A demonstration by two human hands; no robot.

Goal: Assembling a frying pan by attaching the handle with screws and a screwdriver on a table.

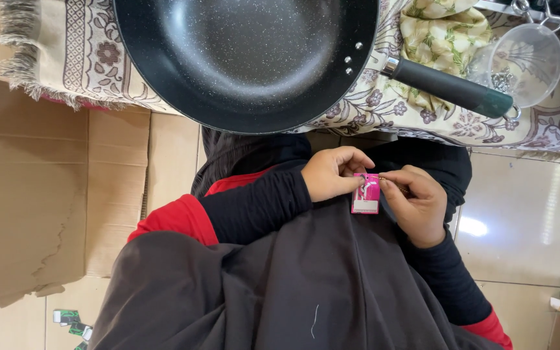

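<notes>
- A small pink packet [365, 194], flat and rectangular with a pale panel at its lower end, is seen upright near the middle of the view, above a lap covered in dark grey cloth [306, 285].
- The top edge of the packet is pinched from both sides, so the grip sits at its upper end and the rest of it hangs free below the fingers.
- The left hand [333, 173] is shown closed on the packet's upper left corner, thumb and fingertips pressed together on it; a black sleeve with a red cuff further back is worn on that arm.
- The right hand [417, 202] is shown closed on the upper right corner, fingers curled inward; something thin and glinting is glimpsed between its fingertips, too small to be identified.
- The two hands are nearly touching each other across the top of the packet.
- A large black non-stick wok [247, 58] is set beyond the hands, resting on a patterned, fringed mat [66, 58]; its dark handle [452, 87] is pointed to the right.
- A round mesh strainer [527, 59] is placed at the end of that handle, beside a crumpled floral cloth [445, 35].
- Flattened cardboard [27, 194] is spread on the floor at the left, and glossy pale tiles [520, 227] are visible at the right.
- A few small green and black packets [69, 321] are scattered at the lower left.
</notes>
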